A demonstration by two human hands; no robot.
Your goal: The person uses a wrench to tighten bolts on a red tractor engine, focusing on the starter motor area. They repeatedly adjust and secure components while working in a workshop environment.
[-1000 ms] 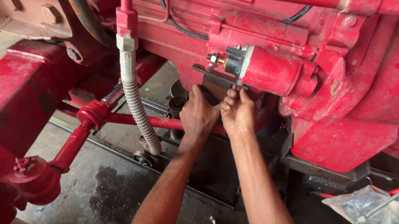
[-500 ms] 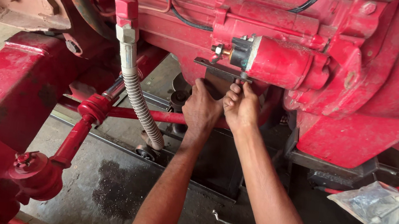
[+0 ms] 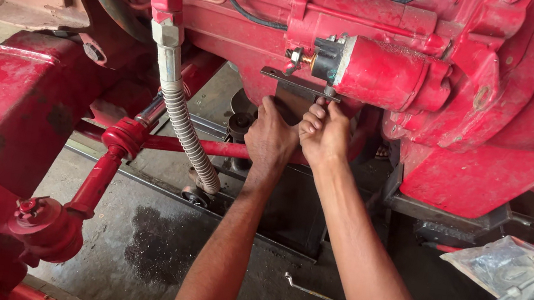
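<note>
Both hands reach up beneath a glossy red cylindrical starter motor (image 3: 387, 73) bolted to the red-painted engine block (image 3: 496, 77). The left hand (image 3: 270, 138) curls closed just below a flat dark metal bracket (image 3: 296, 82) that juts from under the motor; what it holds is hidden. The right hand (image 3: 324, 133), touching the left, pinches its fingertips shut against the bracket's underside, directly beneath the motor. Left of the motor hangs a ribbed grey corrugated hose (image 3: 190, 136). A slim wrench (image 3: 317, 294) lies on the stained concrete floor (image 3: 149, 258) below.
</note>
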